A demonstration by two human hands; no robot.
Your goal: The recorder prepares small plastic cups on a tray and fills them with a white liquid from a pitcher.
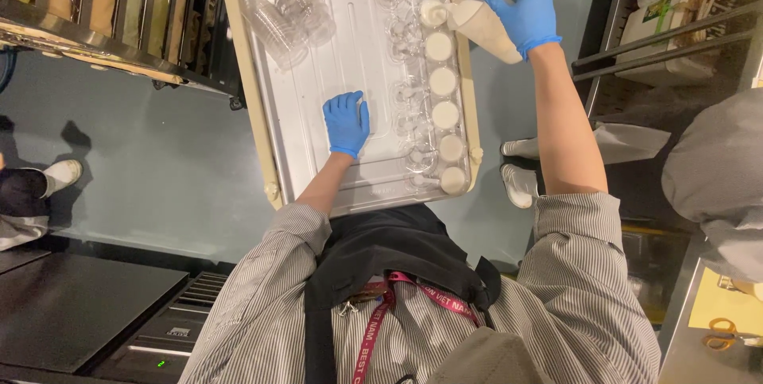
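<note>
From the head camera, we look down on a metal tray (pixel 318 58) that rests on a cream-rimmed cart, with a grey floor below it. Our right hand (pixel 524 10), in a blue glove, is clamped around a white jug (pixel 481 22) tipped toward the tray, its spout touching the top cup in a column of small clear cups (pixel 442 82). Six cups in that column down the tray's right edge hold a pale cream filling; beside them to the left stands a second column of cups (pixel 405 126), clear and unfilled. Our left hand (pixel 346 122), also gloved in blue, lies flat with fingers spread on the bare middle of the tray, gripping nothing. Two stacks of clear cups (pixel 290 14) lie on their sides near the tray's upper left. We wear a striped shirt, a dark apron and a red lanyard (pixel 381 312) with white lettering. To the upper right, a shelf holds a flat package (pixel 660 14) with a green and white label, bottles standing above it. A yellow pair of scissors (pixel 727 332) lies on a counter at lower right. White shoes of other people show on the floor at left and right.
</note>
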